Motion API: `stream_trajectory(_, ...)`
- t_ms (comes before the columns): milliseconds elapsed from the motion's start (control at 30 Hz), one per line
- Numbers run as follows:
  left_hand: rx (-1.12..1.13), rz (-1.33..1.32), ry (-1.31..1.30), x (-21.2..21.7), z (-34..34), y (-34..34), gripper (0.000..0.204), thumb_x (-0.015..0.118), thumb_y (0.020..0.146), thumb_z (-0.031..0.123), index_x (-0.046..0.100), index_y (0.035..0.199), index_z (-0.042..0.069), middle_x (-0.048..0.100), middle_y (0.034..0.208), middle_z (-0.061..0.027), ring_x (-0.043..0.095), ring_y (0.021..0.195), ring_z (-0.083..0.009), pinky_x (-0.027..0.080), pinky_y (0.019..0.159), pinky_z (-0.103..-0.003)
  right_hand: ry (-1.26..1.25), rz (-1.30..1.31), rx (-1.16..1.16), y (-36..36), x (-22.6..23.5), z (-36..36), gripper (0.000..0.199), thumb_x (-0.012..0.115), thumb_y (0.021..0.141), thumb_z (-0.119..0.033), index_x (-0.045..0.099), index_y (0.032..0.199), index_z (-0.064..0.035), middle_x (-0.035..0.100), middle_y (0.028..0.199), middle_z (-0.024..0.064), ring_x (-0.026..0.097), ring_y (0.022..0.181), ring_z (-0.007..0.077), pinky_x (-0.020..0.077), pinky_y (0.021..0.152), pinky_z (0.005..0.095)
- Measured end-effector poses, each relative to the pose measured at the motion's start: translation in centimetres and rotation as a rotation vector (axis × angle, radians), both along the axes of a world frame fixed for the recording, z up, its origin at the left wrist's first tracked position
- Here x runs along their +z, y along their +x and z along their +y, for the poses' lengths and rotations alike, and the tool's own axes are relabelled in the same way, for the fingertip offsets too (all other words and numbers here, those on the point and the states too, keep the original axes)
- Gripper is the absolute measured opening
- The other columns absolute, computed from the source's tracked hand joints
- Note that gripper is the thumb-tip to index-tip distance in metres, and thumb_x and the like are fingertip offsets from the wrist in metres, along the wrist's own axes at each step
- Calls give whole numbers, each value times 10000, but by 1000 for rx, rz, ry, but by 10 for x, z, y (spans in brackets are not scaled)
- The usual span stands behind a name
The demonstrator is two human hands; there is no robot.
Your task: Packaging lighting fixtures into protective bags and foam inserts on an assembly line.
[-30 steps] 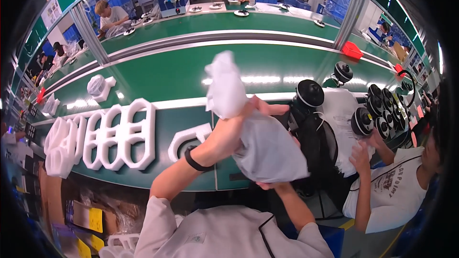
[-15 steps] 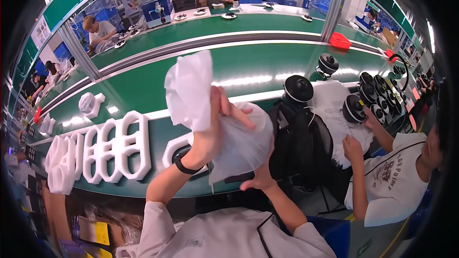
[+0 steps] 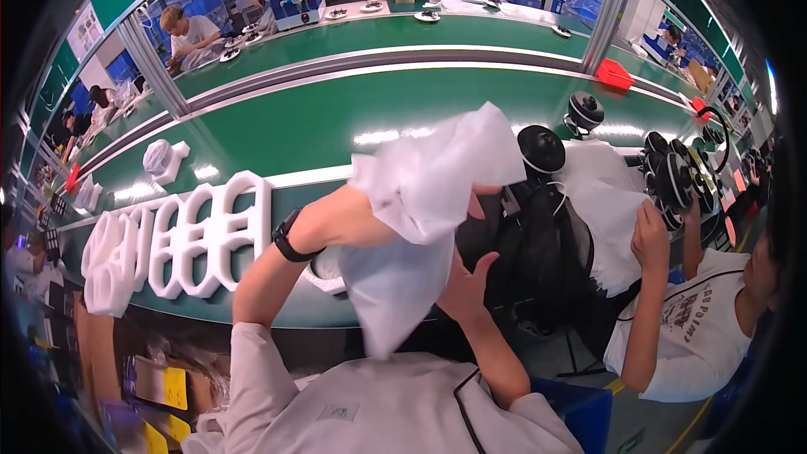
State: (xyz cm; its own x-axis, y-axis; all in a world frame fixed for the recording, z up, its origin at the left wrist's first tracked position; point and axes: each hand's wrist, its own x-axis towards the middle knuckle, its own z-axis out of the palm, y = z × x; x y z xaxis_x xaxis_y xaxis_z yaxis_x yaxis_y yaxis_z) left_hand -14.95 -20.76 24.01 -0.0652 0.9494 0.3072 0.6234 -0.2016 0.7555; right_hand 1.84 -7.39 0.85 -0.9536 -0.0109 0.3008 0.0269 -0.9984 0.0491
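A translucent white wrapping bag (image 3: 395, 277), crumpled and loose at its top, is held up over the near edge of the green bench. My left hand (image 3: 361, 214), with a black band at its wrist, is closed round the gathered upper part; the bag's folds cover most of its fingers. Low on the bag's right side, my right hand (image 3: 467, 286) lies against it with the thumb spread wide. Its other fingers are partly behind the bag. Whatever is inside cannot be made out. A white foam piece (image 3: 328, 276) shows partly below my left forearm.
White foam frames (image 3: 202, 240) stand in a row at left, with a small wrapped item (image 3: 160, 160) behind. To the right are a black mesh bag (image 3: 546, 252), a black domed unit (image 3: 540, 150) and white sheeting (image 3: 601, 193). A co-worker (image 3: 698, 311) handles black units close by.
The bag's loose top has swung down and right, and its lower part now tapers. My left forearm has turned more sideways. The co-worker's unit has moved away toward the others.
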Motion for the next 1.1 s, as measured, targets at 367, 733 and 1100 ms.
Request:
stream_trajectory(367,100,-820,461,-37,17,-2,289,445,1082,304,468,916,67,466,539,-25,550,437,-181,528,525,-320,1687,-218,-1218,-26,25,-18,1506,978,596,-359,-145,1565,-94,189,1581,186,296,1452,322,236,1201,498)
stream_trajectory(733,308,-888,419,-86,23,6,555,320,1087,498,576,1131,7,682,1014,-142,673,901,-201,535,865,-343,1473,-421,-1211,-19,-18,-30,944,800,853,-304,195,1522,-27,377,1485,170,428,1365,282,369,1123,434)
stream_trajectory(1100,255,-731,-177,-139,-23,-18,649,251,1088,524,295,1582,104,252,1626,-138,250,1494,-275,195,1218,-374,578,-448,-495,-8,-40,10,629,398,1030,-511,396,1511,-106,484,1492,121,490,1351,312,429,1115,472)
